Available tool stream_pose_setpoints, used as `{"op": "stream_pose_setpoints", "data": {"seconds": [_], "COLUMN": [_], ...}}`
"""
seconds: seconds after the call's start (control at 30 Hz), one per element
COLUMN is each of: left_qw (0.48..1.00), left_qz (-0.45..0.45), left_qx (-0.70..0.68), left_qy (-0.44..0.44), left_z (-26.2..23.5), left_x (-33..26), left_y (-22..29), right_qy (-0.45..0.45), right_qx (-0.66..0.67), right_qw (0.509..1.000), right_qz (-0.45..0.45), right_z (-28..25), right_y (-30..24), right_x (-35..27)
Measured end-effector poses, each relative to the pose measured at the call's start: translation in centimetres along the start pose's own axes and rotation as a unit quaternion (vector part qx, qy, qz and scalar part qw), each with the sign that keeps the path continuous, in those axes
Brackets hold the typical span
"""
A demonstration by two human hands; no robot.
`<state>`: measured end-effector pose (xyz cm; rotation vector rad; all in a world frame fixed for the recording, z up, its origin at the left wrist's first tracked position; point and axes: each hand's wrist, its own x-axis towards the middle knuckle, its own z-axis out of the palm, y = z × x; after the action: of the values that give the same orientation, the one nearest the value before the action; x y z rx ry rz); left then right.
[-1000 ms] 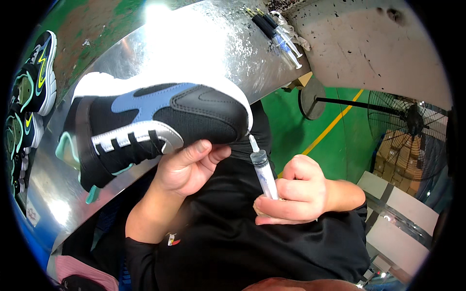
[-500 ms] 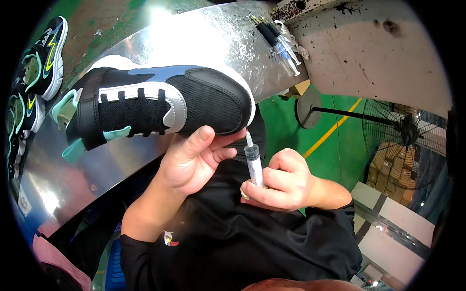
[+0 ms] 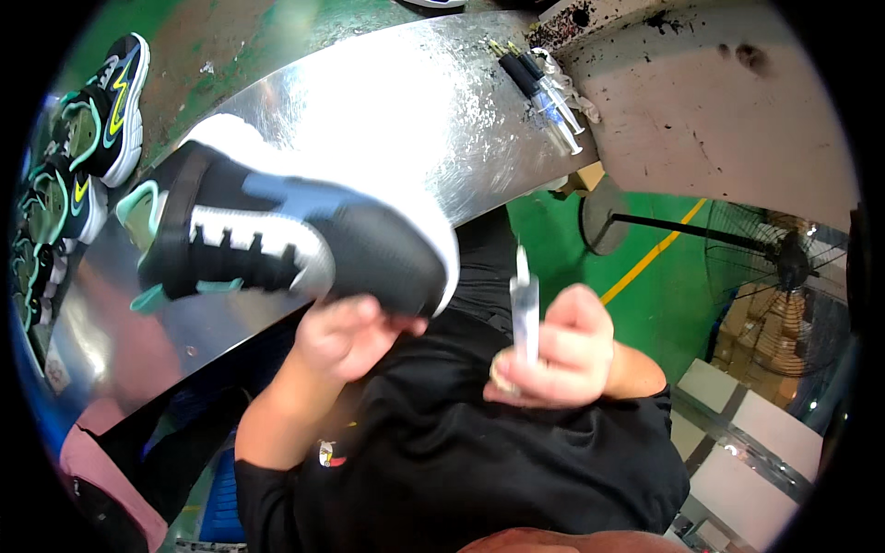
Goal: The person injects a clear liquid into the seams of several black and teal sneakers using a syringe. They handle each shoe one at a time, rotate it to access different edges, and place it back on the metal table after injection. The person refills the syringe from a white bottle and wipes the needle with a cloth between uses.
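Observation:
A black sneaker point(image 3: 369, 249) with a white sole, blue and silver panels and mint-green tabs lies tilted in front of me, its toe to the right. My left hand point(image 3: 346, 336) grips the shoe from below near the toe; motion blurs its fingers. My right hand point(image 3: 562, 355) is closed around a clear syringe point(image 3: 525, 318) with a pale filling and a thin nozzle pointing up. The nozzle is apart from the shoe, to the right of the toe.
Several similar sneakers point(image 3: 120, 111) stand at the far left. Two more syringes point(image 3: 539, 97) lie by a crumpled cloth at the back right of the metal table point(image 3: 406, 74). Beyond are a black fan point(image 3: 784, 263) and cartons point(image 3: 765, 341). A pink garment point(image 3: 111, 488) shows lower left.
The syringe nozzle has drawn away from the sole edge, toward the right. The shoe and my left hand have shifted down, with the toe dropping lower.

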<state>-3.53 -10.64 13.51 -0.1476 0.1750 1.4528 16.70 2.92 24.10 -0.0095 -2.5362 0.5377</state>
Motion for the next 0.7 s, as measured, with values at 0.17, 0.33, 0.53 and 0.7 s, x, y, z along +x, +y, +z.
{"op": "stream_pose_setpoints", "data": {"seconds": [0.17, 0.33, 0.53, 0.7], "left_qw": [0.966, 0.915, 0.895, 0.924], "left_qz": [0.117, 0.175, 0.216, 0.136], "left_qx": [0.097, 0.297, 0.353, 0.345], "left_qy": [0.210, 0.208, 0.168, 0.094], "left_z": [0.5, 1.3, 4.1, 5.8], "left_x": [-10.3, -11.2, 6.6, 13.7], "left_y": [2.1, 6.3, 14.3, 15.0], "right_qy": [0.006, 0.037, 0.045, 0.031], "right_qx": [-0.009, -0.002, -0.005, -0.005], "right_qw": [0.991, 0.986, 0.982, 0.983], "right_qz": [0.135, 0.162, 0.185, 0.183], "right_z": [3.6, 6.4, 6.7, 6.8], "right_y": [6.9, 10.5, 11.1, 10.8], "right_x": [0.0, 1.4, 2.6, 3.3]}}
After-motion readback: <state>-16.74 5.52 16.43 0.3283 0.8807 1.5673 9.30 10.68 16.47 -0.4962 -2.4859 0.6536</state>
